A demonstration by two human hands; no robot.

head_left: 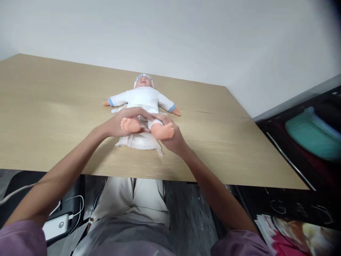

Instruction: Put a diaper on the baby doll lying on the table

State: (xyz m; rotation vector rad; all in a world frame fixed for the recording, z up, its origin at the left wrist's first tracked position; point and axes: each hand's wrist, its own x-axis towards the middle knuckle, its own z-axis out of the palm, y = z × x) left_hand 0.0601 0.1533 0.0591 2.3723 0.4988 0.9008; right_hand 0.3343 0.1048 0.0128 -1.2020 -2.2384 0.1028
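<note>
One baby doll (pixel 144 97) lying face-up on the wooden surface (pixel 53 117), middle of scene, head toward the far wall, feet toward the near edge. White top with blue cuffs, white cap with blue band; two arms spread left and right, two bare legs raised. One white cloth (pixel 138 141) spread under the doll's lower body, bunched at the near side, touching the surface.

Two hands in view, both bare. Left hand (pixel 119 124) laid over the doll's lap, fingers stretched rightward across it, one doll foot in front of the palm; grip loose, open, not clenched on anything. Right hand (pixel 174 137) under and behind the doll's other leg, near its foot; grip mostly hidden by that foot, cannot tell whether closed or on what.

Two forearms reaching in from the near edge, purple sleeves cut off at the bottom. Light trousers visible below the surface edge.

Near left, under the surface: one white power bank (pixel 54 226) with white cables, partly hidden by the left arm. Right side: dark shelf with one teal item (pixel 311 133), blurred, hard to make out. Near right corner: printed pictures (pixel 298 231), cut off, unclear.
</note>
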